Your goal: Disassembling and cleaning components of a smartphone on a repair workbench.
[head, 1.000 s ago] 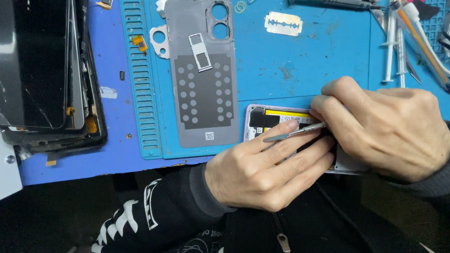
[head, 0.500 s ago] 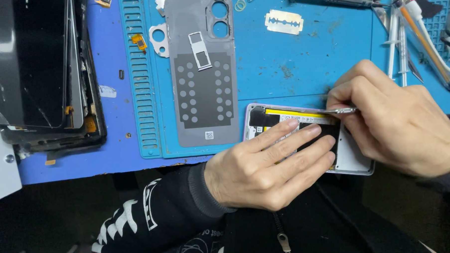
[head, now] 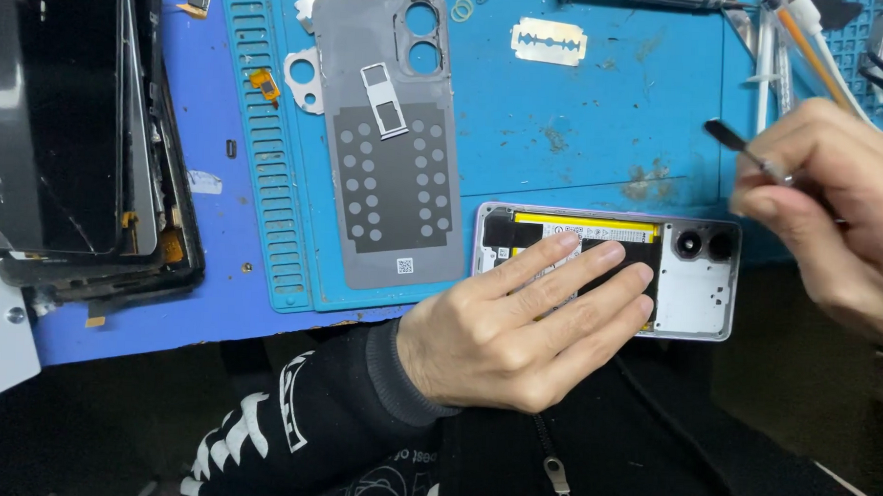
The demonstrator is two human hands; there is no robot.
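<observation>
Opened phone (head: 695, 276) lying flat at lower centre-right of the frame, at the near edge of the blue mat (head: 612, 117), back cover off, yellow-edged battery (head: 584, 224) exposed, twin camera lenses toward the right end. Left hand (head: 517, 329) laid palm-down over the phone's left half, fingers (head: 598, 258) stretched out flat and together, pressing on the battery area, closed round nothing; fingertips ending just short of the camera lenses. Black sleeve with white print running down to the lower left.

Right hand (head: 834, 213) at the right edge of the frame, raised above and to the right of the phone, blurred. Thin metal spudger (head: 743, 146) pinched between its fingers, flat tip pointing to the upper left, clear of the phone and touching nothing.

Grey back cover (head: 391, 139) lying inner side up at upper centre, just left of the phone, dotted dark pad across its middle. Razor blade (head: 548, 41) at top centre on the mat. Dismantled dark screen and frame (head: 74, 128) stacked at the left edge of the surface. Tools (head: 791, 55) bunched at the upper right, too cluttered to tell apart.
</observation>
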